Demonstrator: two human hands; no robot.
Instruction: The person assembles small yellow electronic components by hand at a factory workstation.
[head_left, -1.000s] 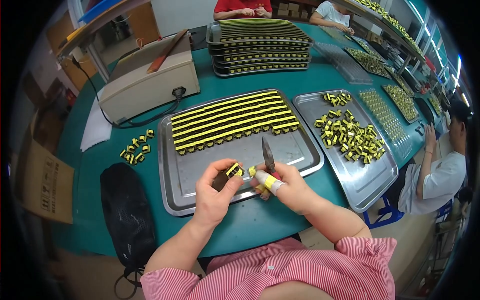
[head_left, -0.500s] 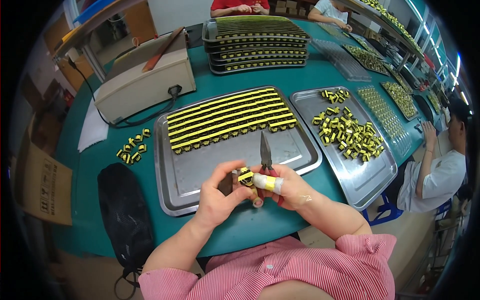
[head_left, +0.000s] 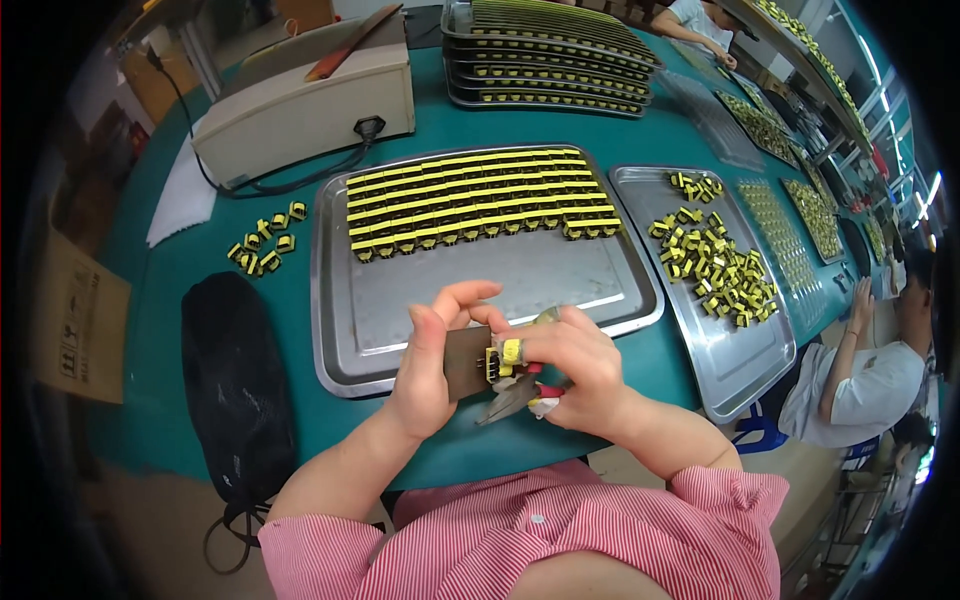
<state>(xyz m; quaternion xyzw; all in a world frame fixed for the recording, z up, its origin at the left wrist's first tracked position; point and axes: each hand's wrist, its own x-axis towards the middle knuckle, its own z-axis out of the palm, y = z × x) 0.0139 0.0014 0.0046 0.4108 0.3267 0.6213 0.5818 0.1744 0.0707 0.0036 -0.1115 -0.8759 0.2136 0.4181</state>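
Observation:
My left hand (head_left: 422, 372) holds a flat dark brown block (head_left: 465, 368) against its palm, thumb raised and fingers curled behind. My right hand (head_left: 588, 372), with tape around some fingers, grips a small yellow-and-black transformer (head_left: 492, 364); its pins face the block. In that same hand are red-handled pliers (head_left: 511, 401), their grey jaws pointing down and left below the transformer. Beyond the hands, a metal tray (head_left: 440, 302) carries neat rows of similar transformers (head_left: 480, 205) on its far half. Whether the pins touch the block I cannot tell.
At right, a second tray (head_left: 735, 372) holds loose transformers (head_left: 712, 262). Several transformers (head_left: 262, 240) lie left of the middle tray, near a black pouch (head_left: 238, 385). A beige box-shaped device (head_left: 310, 120) with a cable and stacked full trays (head_left: 550, 75) stand behind. A co-worker (head_left: 860, 375) sits at right.
The pliers have swung from pointing away to pointing down-left. My right hand has turned over, and the transformer now sits beside the block with its pins showing. The view has shifted slightly.

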